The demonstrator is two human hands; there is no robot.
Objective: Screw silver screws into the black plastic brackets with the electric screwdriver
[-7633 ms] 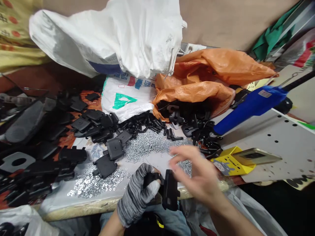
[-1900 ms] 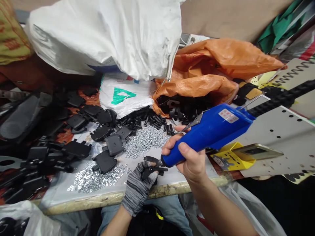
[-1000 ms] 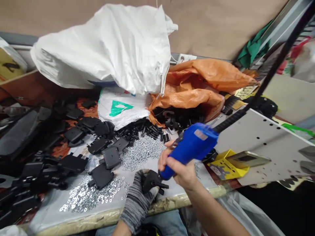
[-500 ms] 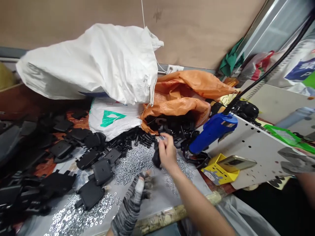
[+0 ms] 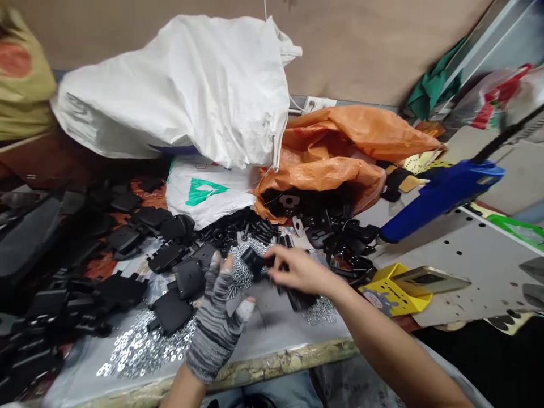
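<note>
My right hand (image 5: 295, 272) is closed on a black plastic part (image 5: 257, 263), blurred by motion, over the front of the bench. Some of the part is hidden behind my fingers. My left hand (image 5: 223, 317), in a grey striped fingerless glove, has its fingers spread and holds nothing. It is beside flat black plastic pads (image 5: 172, 311). Behind both hands lies a heap of small silver screws (image 5: 242, 275), and a smaller patch of screws (image 5: 318, 314) shows below my right wrist. Silver washers (image 5: 140, 345) are scattered left of my gloved hand.
A blue electric screwdriver (image 5: 442, 198) hangs tilted at the right. Under it stands a yellow holder (image 5: 393, 303) with a phone (image 5: 431, 281). Orange sack (image 5: 327, 173) and white sack (image 5: 191, 85) lie at the back. More black parts (image 5: 55, 249) crowd the left.
My right hand has drawn back from the parts by the orange sack, with the black part in it. My gloved hand has lifted and spread its fingers. The view has shifted; the screwdriver tilts more.
</note>
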